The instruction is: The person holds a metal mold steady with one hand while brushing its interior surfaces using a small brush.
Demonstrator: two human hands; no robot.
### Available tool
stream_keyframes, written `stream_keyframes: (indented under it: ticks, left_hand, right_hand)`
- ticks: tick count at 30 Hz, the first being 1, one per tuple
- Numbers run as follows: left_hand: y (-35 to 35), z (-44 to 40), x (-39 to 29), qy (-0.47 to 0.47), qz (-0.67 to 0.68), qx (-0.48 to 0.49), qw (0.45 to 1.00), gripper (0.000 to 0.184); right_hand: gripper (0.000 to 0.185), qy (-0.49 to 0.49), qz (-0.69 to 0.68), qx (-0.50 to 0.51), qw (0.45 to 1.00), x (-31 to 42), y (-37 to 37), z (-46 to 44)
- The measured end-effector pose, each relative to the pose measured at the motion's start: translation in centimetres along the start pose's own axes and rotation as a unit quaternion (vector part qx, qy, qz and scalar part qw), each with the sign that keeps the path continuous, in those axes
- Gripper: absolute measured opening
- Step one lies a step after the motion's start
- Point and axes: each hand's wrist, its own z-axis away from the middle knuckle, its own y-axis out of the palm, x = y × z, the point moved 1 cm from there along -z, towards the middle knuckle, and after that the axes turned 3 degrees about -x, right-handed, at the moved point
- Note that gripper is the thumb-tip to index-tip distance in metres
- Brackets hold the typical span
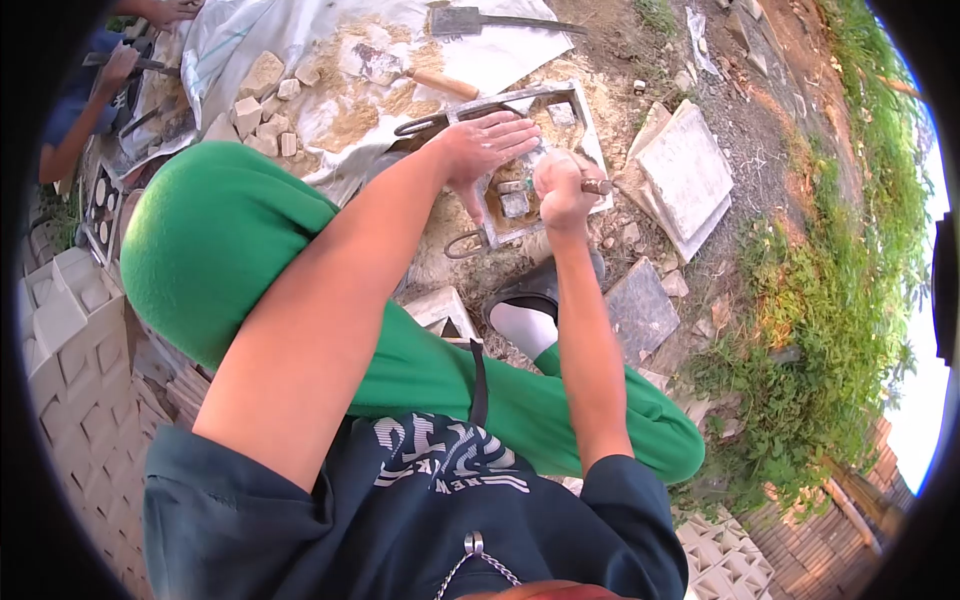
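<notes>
My left hand (490,147) lies flat with fingers stretched out over the upper part of a metal mould frame (590,118). My right hand (563,187) is closed around a tool with a wooden handle (598,186); its working end is hidden, so I cannot tell the kind. Inside the frame are sandy material and a small grey block (515,204) below my hands. Another pale block (562,114) sits near the frame's top right corner. A loop handle (465,244) sticks out at the frame's lower left.
Square slabs (685,165) are stacked at the right, with a darker slab (645,305) below. Broken stone pieces (262,110) and a wooden-handled tool (445,83) lie on a white sheet (225,50). Another person's hand (122,70) grips a dark bar at upper left. Patterned blocks (75,340) are piled left.
</notes>
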Motion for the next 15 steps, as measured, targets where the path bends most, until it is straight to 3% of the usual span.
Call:
stream_keyframes:
  ticks: [1,4,9,12,13,15]
  left_hand:
    - [0.1,0.0,0.0,0.002,0.002,-0.001,1.000,0.150]
    - [0.2,0.0,0.1,-0.005,0.015,-0.010,1.000,0.149]
    - [0.3,0.2,0.2,-0.003,0.000,0.001,1.000,0.149]
    - [0.1,-0.1,0.2,-0.002,-0.028,0.015,0.999,0.149]
    - [0.0,-0.2,0.1,-0.004,-0.036,0.020,0.999,0.149]
    - [-0.3,-0.3,0.3,-0.007,-0.033,0.027,0.999,0.148]
  right_hand:
    - [0.039,0.051,0.001,0.004,0.999,-0.7,0.0,0.1]
    - [0.041,0.084,-0.008,0.002,0.996,0.0,0.1,-1.0]
    - [0.040,0.050,-0.029,0.009,0.998,4.9,1.6,-1.9]
    - [0.039,-0.040,0.027,0.047,0.998,-0.1,1.0,-0.6]
    - [0.037,0.088,0.009,0.013,0.996,0.2,0.7,-0.2]
    - [0.037,0.117,-0.004,0.005,0.993,0.1,1.0,-1.6]
